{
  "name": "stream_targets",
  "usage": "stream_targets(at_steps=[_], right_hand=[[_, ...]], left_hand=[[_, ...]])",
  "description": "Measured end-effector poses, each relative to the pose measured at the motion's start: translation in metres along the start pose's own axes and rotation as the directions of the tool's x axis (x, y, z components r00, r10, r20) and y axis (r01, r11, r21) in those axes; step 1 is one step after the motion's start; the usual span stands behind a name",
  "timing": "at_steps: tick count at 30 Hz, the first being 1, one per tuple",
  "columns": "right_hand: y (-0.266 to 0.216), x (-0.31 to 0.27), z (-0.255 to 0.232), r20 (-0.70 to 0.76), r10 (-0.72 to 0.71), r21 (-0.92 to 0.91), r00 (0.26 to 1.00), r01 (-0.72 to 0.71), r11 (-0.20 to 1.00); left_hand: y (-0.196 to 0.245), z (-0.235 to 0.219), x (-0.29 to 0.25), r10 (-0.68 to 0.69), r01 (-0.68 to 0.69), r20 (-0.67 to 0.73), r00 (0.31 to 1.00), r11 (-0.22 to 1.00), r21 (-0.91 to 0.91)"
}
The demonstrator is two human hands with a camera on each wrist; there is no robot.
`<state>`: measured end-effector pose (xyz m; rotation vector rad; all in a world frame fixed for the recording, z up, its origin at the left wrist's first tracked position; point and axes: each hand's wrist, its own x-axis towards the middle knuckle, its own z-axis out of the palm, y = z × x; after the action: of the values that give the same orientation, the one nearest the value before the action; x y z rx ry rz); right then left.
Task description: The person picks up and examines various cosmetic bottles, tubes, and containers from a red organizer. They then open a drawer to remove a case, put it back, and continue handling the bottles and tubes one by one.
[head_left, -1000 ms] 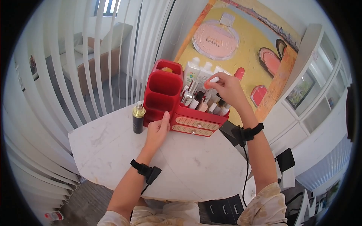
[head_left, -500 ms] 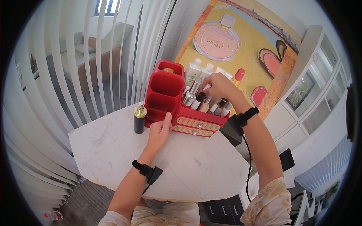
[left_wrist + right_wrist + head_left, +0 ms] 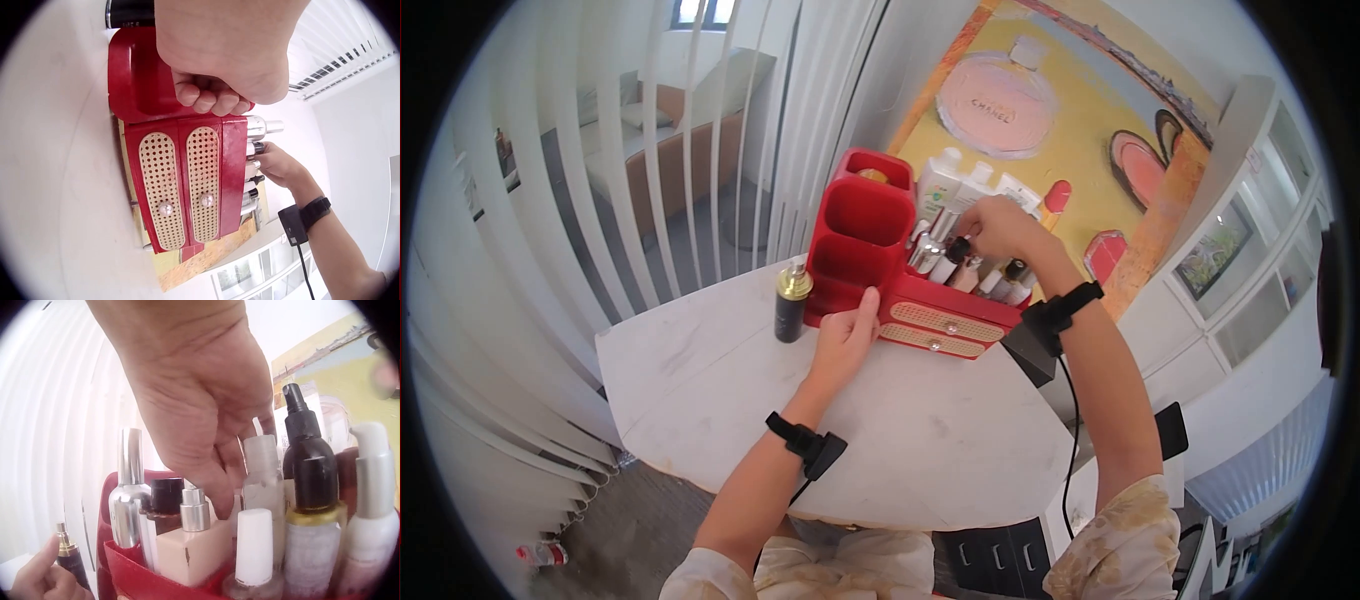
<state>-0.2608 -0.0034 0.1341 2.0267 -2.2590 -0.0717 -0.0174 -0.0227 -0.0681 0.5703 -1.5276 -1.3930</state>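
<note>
On the near side, the marbled white table [image 3: 940,430] has bare room before the red plastic organizer [image 3: 965,297] and to its left. The left hand [image 3: 843,348] holds the organizer's low front compartment at its edge, fingers curled, thumb extended. Just left of it stands a dark cylindrical bottle with a gold collar [image 3: 789,318]. Two drawers with tan mesh fronts [image 3: 945,321] are shut below the bottle section. The right hand [image 3: 1003,228] reaches down there, thumb and fingers narrow and close together; whether it grips anything cannot be told. Its thumb is just behind a square peach bottle with a silver neck [image 3: 195,553], with a shiny silver bottle [image 3: 127,512] to the left; bottles crowd it, leaving little side room. Farther back stand white bottles [image 3: 940,182], their labels too small to read. Behind, a yellow painting [image 3: 1082,165] reads "CHANEL".
</note>
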Motion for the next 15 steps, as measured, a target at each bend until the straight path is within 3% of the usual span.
stream_targets(at_steps=[3,5,7,8,11,13,15], right_hand=[[-0.008,-0.008,-0.012,0.005,0.016,0.052,1.0,-0.016,0.998],[-0.012,-0.01,-0.012,-0.174,-0.018,0.072,0.985,0.031,0.997],[-0.021,-0.02,-0.018,-0.402,-0.031,0.043,0.915,0.052,0.998],[-0.034,-0.026,-0.021,-0.524,-0.061,0.111,0.85,0.139,0.984],[-0.112,-0.051,-0.02,-0.663,-0.061,0.371,0.746,0.399,0.838],[-0.143,-0.056,-0.008,-0.52,-0.101,0.551,0.848,0.423,0.719],[-0.166,-0.046,0.015,-0.409,-0.13,0.67,0.903,0.394,0.63]], left_hand=[[0.002,0.0,0.0,0.037,-0.037,0.009,0.999,0.999,0.016],[0.002,0.0,0.0,0.035,-0.035,0.011,0.999,0.999,0.011],[0.002,0.0,-0.001,0.028,-0.029,0.016,0.999,1.0,0.003],[0.003,0.001,-0.001,0.029,-0.029,0.012,1.0,1.0,0.002],[0.004,0.002,-0.001,0.027,-0.027,0.013,1.0,1.0,0.007],[0.001,0.003,-0.002,0.037,-0.037,0.026,0.999,0.999,0.015],[-0.014,0.003,0.0,0.057,-0.058,0.036,0.998,0.998,0.024]])
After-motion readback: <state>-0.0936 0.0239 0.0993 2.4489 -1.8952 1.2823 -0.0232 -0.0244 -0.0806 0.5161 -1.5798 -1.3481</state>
